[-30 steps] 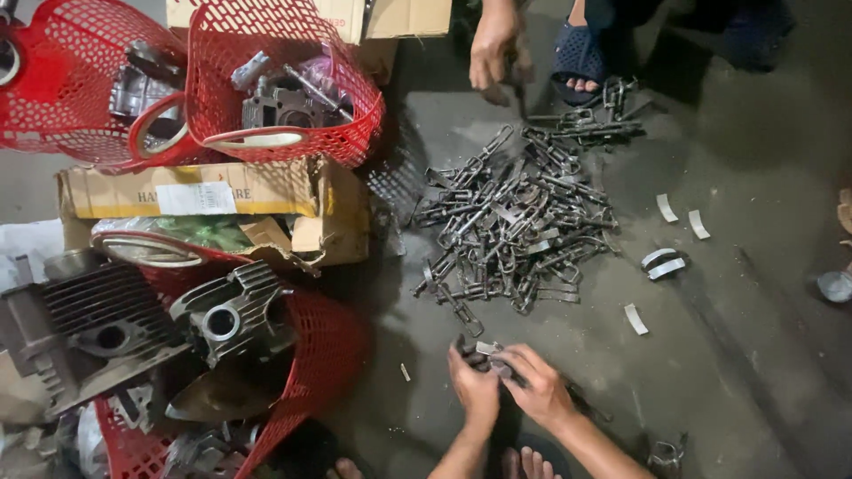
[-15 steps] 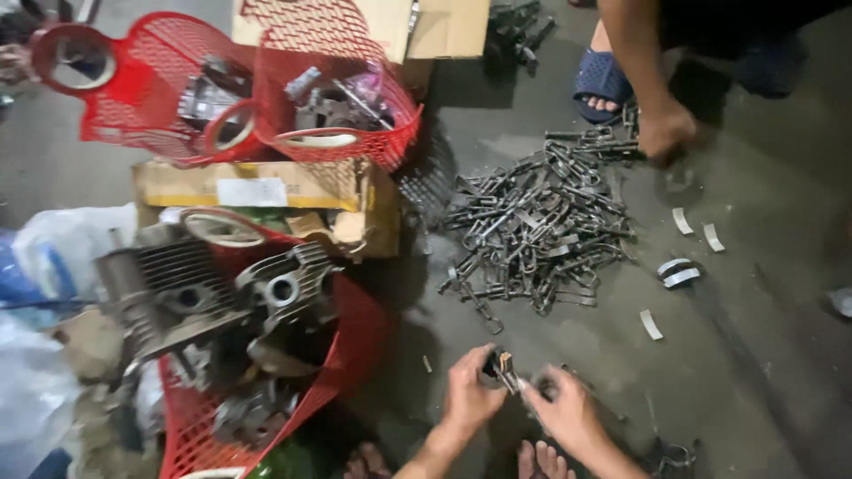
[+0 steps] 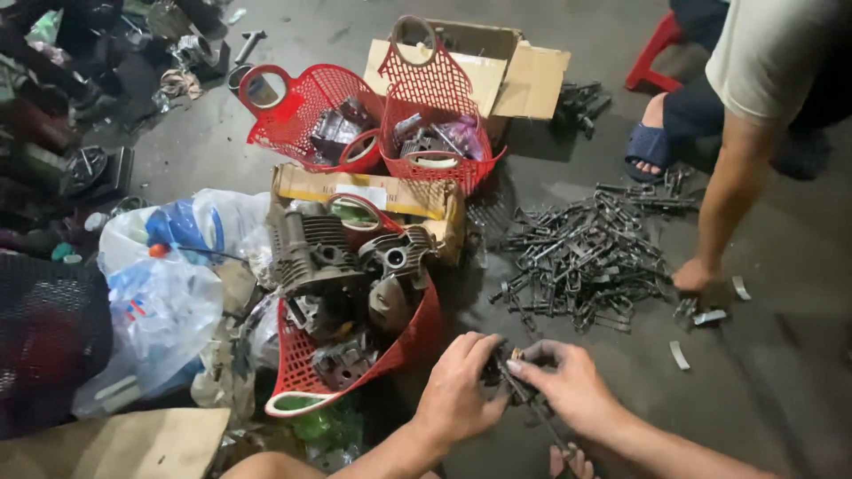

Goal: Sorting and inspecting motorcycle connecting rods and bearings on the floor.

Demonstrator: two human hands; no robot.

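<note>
Where the dark concrete floor (image 3: 799, 390) spreads across the view, stained and dully shining, the work goes on at ground level among clutter. Both hands meet low in the middle: the left hand (image 3: 457, 390) and the right hand (image 3: 568, 386) have their fingers clamped together on a small dark metal part (image 3: 515, 377), held just above the floor. Its long axis seems to run from the upper left, between the thumbs, down to the lower right, where a thin end juts below the right hand; most of it is hidden by the fingers, so its shape is hard to make out.

Just beyond the hands lies a heap of grey metal rods (image 3: 581, 257), tangled and pointing many ways. Another person's hand (image 3: 692, 275) rests at the heap's right edge, and that person's sandalled foot (image 3: 652, 142) stands behind it; the body is cut off by the frame. A few pale curved metal pieces (image 3: 710, 317) lie scattered near that hand.

To the left, a red mesh basket (image 3: 417, 333) holds finned engine cylinders (image 3: 315, 248). Behind it sit a flat cardboard box (image 3: 364, 191), two more red baskets (image 3: 435, 115) of parts and an open carton (image 3: 524, 80). Plastic bags (image 3: 164, 293) crowd the left side, where things fade into shadow.
</note>
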